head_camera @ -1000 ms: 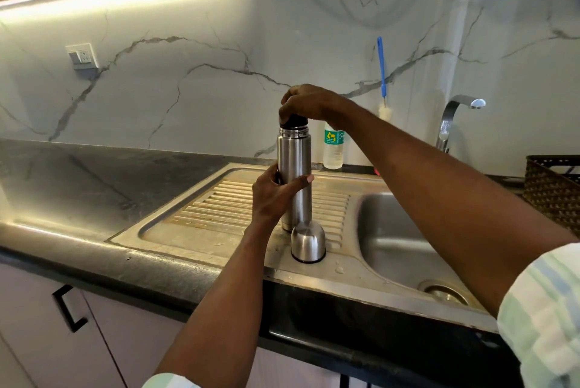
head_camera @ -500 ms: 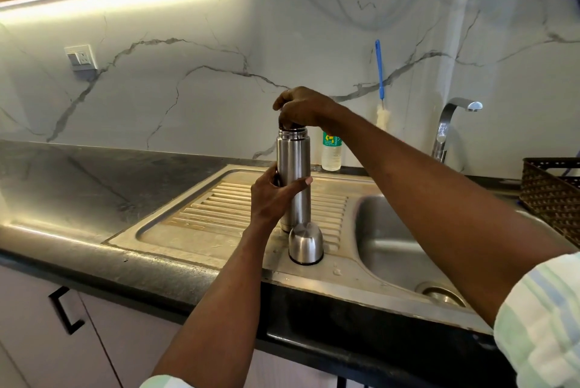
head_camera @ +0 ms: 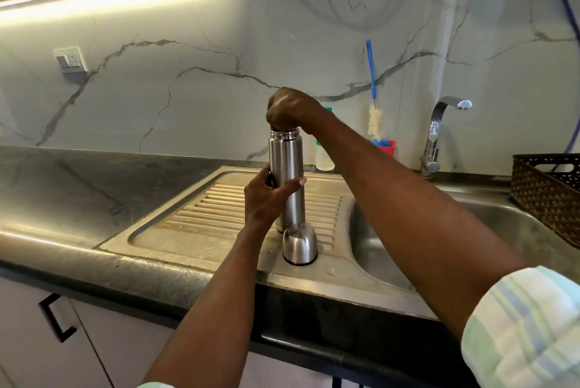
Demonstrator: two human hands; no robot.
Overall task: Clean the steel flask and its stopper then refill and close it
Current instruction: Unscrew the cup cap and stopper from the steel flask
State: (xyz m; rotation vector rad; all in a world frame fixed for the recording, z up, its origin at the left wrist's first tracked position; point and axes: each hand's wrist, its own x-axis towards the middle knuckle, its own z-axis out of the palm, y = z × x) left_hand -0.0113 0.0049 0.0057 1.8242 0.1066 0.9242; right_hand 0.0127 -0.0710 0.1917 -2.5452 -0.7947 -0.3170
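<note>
Left hand [head_camera: 266, 196] wraps the upright steel flask [head_camera: 287, 180] mid-body; right hand [head_camera: 287, 111], wrist arched, curls its grip over the stopper on top.

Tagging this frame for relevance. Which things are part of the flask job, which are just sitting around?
In the job:
steel flask, gripped by the left hand
stopper, hidden under the right hand
steel cap, on the drainboard
tap

Lying about:
bottle brush
wicker basket
plastic bottle

One flask [head_camera: 287, 164], one steel cap [head_camera: 299, 242], two hands, one tap [head_camera: 437, 133], one basket [head_camera: 547, 196], one bottle brush [head_camera: 373, 95].
</note>
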